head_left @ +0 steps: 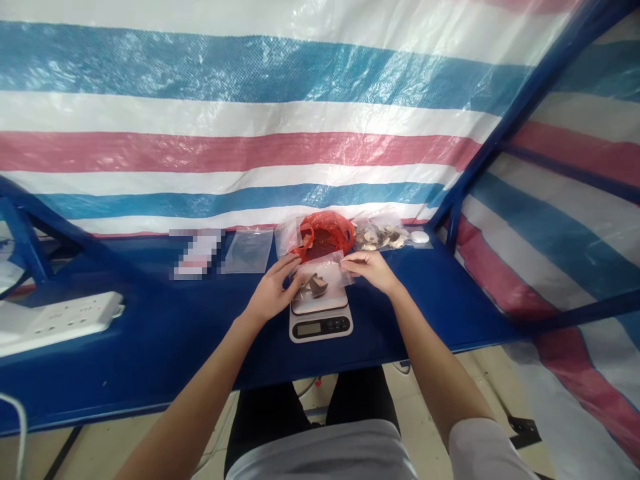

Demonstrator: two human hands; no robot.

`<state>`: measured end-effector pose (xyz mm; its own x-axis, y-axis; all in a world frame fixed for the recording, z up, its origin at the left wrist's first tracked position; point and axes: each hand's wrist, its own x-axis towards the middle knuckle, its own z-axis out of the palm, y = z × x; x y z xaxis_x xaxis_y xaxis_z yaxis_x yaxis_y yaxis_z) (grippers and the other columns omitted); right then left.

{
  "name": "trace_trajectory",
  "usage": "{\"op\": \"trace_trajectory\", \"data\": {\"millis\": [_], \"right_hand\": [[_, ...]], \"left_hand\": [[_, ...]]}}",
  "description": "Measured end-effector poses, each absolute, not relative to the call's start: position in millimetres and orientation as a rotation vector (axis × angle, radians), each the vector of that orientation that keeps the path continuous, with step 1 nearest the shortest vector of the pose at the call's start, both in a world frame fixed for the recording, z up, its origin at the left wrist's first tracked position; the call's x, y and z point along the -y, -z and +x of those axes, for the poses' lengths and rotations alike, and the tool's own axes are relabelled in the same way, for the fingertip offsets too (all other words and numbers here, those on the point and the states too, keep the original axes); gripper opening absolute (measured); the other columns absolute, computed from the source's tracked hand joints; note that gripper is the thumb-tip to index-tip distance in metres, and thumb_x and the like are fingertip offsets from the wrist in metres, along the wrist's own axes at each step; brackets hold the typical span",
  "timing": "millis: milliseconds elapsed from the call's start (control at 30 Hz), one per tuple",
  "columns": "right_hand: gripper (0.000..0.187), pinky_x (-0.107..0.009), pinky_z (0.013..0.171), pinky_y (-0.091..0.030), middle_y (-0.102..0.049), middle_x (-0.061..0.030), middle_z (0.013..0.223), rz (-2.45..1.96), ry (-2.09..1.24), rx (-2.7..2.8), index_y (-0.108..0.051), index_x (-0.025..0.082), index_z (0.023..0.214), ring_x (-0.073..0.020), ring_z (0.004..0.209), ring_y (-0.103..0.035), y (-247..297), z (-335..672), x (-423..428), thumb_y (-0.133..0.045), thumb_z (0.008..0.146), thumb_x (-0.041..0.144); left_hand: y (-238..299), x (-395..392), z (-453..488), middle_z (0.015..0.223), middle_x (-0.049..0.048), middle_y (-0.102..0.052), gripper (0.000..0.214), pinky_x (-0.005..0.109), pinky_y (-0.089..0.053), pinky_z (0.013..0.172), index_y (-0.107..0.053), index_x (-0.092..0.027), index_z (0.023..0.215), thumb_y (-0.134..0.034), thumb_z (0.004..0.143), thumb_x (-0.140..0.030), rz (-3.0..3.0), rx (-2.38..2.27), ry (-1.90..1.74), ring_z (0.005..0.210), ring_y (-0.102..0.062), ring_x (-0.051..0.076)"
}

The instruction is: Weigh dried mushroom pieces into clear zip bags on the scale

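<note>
A clear plastic bag (pixel 333 270) with a few brown-grey pieces (pixel 316 285) in it, possibly dried mushroom, is over the white digital scale (pixel 296 331). My right hand (pixel 373 269) pinches the bag's upper right corner between thumb and fingers. At the bag's left side, my left hand (pixel 270 291) has its thumb and fingers closed on the plastic. The scale's small display has no readable figure. Just behind the bag stands an open red plastic bag (pixel 341 229) with dark reddish contents.
Clear bags of pale brown pieces (pixel 383 237) lie right of the red bag, beside a round white object (pixel 419 237). A flat clear bag (pixel 247 252) and a blurred-out item (pixel 197 257) lie left. A white power strip (pixel 75 319) sits on the blue table (pixel 165 340); striped sheeting (pixel 240 120) hangs behind.
</note>
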<state>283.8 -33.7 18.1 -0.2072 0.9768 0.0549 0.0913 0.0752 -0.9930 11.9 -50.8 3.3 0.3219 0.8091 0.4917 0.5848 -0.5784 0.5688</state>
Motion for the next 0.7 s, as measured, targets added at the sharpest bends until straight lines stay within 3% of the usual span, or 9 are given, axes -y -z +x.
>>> {"op": "trace_trajectory", "data": {"millis": [533, 700], "right_hand": [[0.041, -0.035, 0.071, -0.063, -0.076, -0.0064, 0.082, -1.170, -1.329, 1.226, -0.078, 0.016, 0.087, -0.0224, 0.081, -0.072, 9.4, 292.1, 46.2, -0.086, 0.063, 0.049], [0.045, -0.037, 0.073, -0.064, -0.077, -0.0091, 0.094, -1.189, -1.208, 1.231, -0.076, 0.017, 0.094, -0.0266, 0.095, -0.073, 10.5, 304.0, 46.9, -0.080, 0.070, 0.055]], "left_hand": [[5.2, 41.6, 12.8, 0.141, 0.0166, -0.060, 0.055, 0.049, -0.040, 0.118, -0.066, -0.015, 0.129, -0.050, 0.095, -0.056, 2.300, -1.217, -0.995, 0.134, -0.054, 0.031], [7.9, 40.0, -1.4, 0.141, 0.0155, -0.060, 0.056, 0.047, -0.039, 0.118, -0.062, -0.016, 0.134, -0.044, 0.098, -0.054, 2.252, -1.331, -1.103, 0.136, -0.053, 0.029]]}}
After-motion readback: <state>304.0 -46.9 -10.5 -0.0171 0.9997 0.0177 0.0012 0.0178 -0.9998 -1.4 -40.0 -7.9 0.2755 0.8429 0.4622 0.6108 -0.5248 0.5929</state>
